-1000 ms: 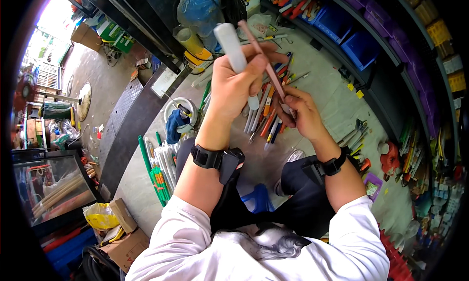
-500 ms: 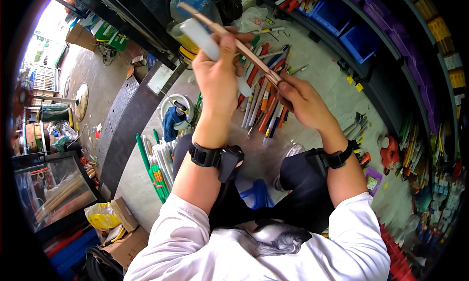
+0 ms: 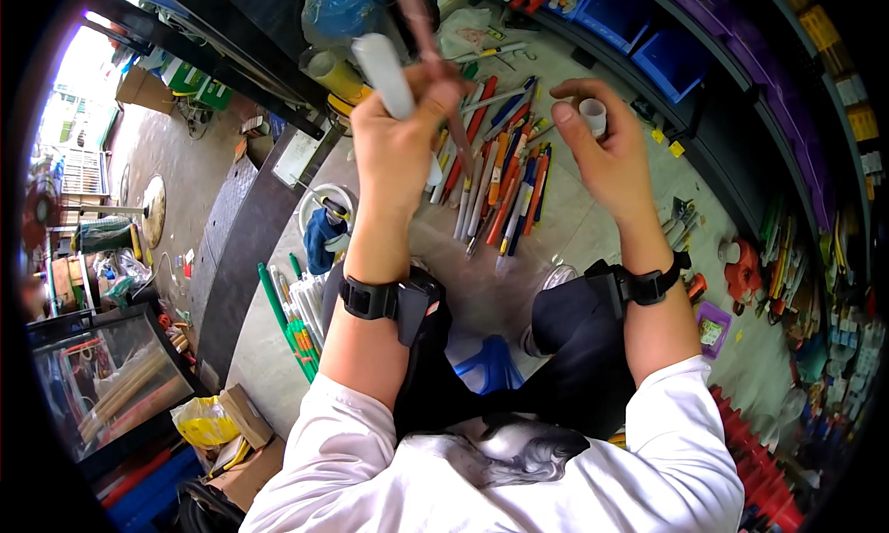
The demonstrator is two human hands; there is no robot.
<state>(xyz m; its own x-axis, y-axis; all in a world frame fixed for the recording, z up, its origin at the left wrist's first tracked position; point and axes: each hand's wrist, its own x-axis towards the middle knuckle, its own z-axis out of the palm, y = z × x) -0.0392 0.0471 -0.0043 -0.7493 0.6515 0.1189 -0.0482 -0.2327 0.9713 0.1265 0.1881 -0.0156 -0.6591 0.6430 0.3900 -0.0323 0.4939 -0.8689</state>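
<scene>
In my left hand is a white, flat-sided tube or handle, its upper end sticking out past my fingers. The same hand grips a long, thin brown stick, which is blurred by motion and slants down toward the floor. My right hand is held apart from it, fingers curled around a small white hollow cap with its round opening showing. Beneath both hands, a loose pile of pens and utility knives lies on the floor.
A white tub with a blue cloth stands left of the pile, near bundled green and white rods. Blue bins fill the rack at upper right. A blue stool shows between my legs. A purple basket lies at right.
My right hand has let go of the brown stick's lower end and moved up and right, now showing a white cap. The stick has swung steeper in my left hand.
</scene>
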